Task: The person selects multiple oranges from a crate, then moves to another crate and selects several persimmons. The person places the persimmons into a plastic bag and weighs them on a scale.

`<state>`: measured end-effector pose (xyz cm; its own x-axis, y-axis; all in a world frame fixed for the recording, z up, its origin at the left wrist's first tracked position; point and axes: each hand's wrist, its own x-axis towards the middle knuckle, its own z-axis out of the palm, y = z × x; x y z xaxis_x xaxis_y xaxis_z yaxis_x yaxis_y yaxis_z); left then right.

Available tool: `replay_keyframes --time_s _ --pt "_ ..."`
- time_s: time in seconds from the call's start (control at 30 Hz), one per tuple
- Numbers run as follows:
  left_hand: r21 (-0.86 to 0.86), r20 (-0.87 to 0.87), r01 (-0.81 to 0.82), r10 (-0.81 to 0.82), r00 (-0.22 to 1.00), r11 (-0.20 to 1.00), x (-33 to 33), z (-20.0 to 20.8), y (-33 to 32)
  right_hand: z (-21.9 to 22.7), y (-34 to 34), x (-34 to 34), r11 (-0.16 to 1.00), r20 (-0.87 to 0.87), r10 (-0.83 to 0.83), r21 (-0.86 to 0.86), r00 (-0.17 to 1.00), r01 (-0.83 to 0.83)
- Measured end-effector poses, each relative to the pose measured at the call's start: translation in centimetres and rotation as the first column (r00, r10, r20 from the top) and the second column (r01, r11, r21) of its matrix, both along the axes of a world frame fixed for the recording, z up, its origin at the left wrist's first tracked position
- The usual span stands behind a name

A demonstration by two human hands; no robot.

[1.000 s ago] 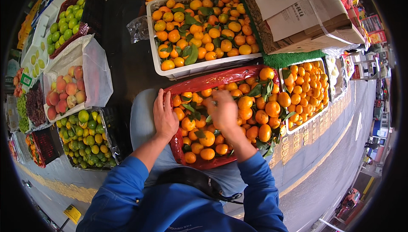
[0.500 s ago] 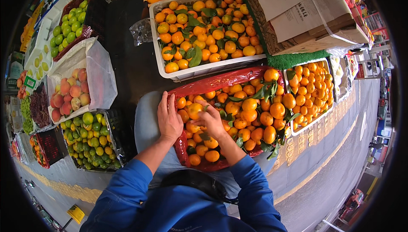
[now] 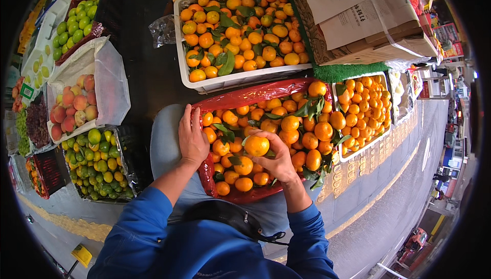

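My right hand [image 3: 279, 160] holds a mandarin [image 3: 256, 146] between thumb and fingers, lifted over the others. Beneath it several orange mandarins [image 3: 290, 123], some with green leaves, fill a crate lined with shiny red plastic [image 3: 250, 93]. The crate sits over my lap. My left hand [image 3: 193, 138] lies along the crate's left edge, its fingers stretched out over the red plastic, with no fruit in it. The undersides of those fingers are hidden.
A white crate of leafy mandarins [image 3: 180, 39] stands beyond, with a cardboard box [image 3: 368, 28] to its right. A white tray of small oranges [image 3: 364, 106] adjoins at right. Peaches [image 3: 76, 102], green-yellow citrus [image 3: 99, 164] and green fruit [image 3: 76, 23] stand left.
My right hand has risen out of the pile and turned, bringing up a mandarin. My left hand has stayed at the crate's edge. The whole view has shifted slightly.
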<state>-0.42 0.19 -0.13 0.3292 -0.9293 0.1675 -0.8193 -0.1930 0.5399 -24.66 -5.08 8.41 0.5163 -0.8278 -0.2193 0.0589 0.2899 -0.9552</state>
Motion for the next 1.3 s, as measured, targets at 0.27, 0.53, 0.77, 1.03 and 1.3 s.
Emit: replay_keyframes --time_s 0.27,0.53,0.77,1.03,1.3 --pt "0.023 -0.012 0.001 -0.001 1.0 1.0 0.0 -0.1 0.0 1.8 -1.2 -2.1 0.991 -0.122 0.133 0.033 0.984 -0.13" --pt "0.015 -0.003 0.015 -0.015 1.0 1.0 -0.2 -0.3 0.0 -7.5 -2.5 8.2 0.852 -0.806 0.119 -0.217 0.579 -0.476" --pt "0.025 0.027 0.003 -0.004 1.0 1.0 -0.2 -0.3 -0.2 -16.4 -2.0 15.4 0.95 -0.793 -0.003 -0.193 0.609 -0.247" --pt "0.039 -0.039 0.002 0.0 0.999 0.999 -0.1 -0.2 0.1 -9.6 -0.2 4.7 0.987 -0.406 -0.071 0.102 0.911 0.123" --pt "0.035 0.003 0.005 -0.005 1.0 0.999 0.1 -0.2 0.1 -3.0 2.0 -2.5 0.75 0.264 -0.462 0.626 0.847 0.214"
